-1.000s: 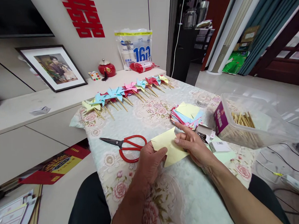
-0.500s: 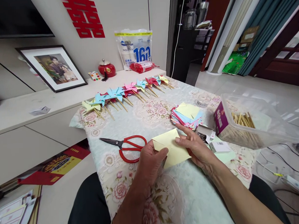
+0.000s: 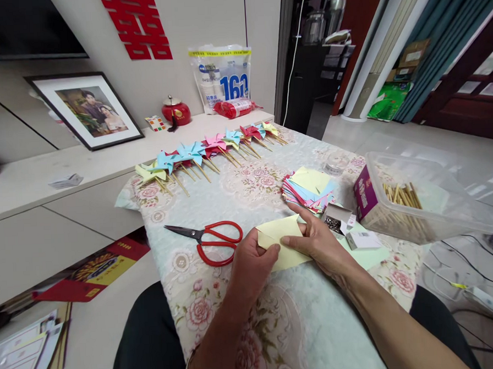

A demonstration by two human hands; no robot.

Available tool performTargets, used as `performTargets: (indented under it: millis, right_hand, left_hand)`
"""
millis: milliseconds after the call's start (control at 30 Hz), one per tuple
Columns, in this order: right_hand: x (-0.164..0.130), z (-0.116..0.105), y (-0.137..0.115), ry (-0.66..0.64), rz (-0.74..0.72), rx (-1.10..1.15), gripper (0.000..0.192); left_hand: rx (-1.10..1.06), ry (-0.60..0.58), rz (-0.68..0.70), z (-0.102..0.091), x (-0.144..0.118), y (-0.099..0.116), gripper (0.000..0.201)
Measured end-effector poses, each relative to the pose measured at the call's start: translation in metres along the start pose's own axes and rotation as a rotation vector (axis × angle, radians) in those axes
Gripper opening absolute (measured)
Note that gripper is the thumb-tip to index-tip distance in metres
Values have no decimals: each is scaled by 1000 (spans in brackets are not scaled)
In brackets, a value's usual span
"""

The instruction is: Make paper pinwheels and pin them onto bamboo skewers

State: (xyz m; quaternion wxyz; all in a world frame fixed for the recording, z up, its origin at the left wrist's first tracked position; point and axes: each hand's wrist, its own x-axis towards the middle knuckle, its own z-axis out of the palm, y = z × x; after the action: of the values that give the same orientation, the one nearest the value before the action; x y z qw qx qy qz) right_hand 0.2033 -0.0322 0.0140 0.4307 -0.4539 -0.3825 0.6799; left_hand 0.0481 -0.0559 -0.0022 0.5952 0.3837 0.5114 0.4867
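A pale yellow square of paper (image 3: 282,230), with a slit running in from its left side, is held between both hands above the tablecloth. My left hand (image 3: 254,264) pinches its left part, thumb on top. My right hand (image 3: 317,238) grips the right part, thumb pressed on the face and forefinger pointing out past the far edge. Red-handled scissors (image 3: 220,243) lie just left of my left hand, blades pointing left. Beyond my right hand sits a stack of coloured paper squares (image 3: 310,186). A small open box of metal pins (image 3: 334,222) stands beside my right hand.
Several finished paper pinwheels (image 3: 191,153) on sticks line the table's far edge. At right stand a clear plastic tub of sticks (image 3: 430,219), a small white box (image 3: 363,240) and a tape roll (image 3: 336,163). A framed photo (image 3: 89,113) leans on the cabinet behind.
My right thumb has slid left across the paper toward my left thumb. The paper now bends more and shows less of its lower part.
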Motion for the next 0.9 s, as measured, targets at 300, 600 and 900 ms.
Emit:
performTargets:
  millis: [300, 600, 900]
  right_hand:
    - [0, 1, -2, 24, -20, 1, 108]
    - [-4, 8, -4, 21, -56, 33, 107]
    - [-4, 8, 2, -16, -97, 0, 98]
  left_hand:
    - [-179, -95, -22, 1, -3, 4, 47]
    - [-365, -153, -129, 4, -2, 6, 53]
    - [-358, -126, -128, 2, -1, 3, 49]
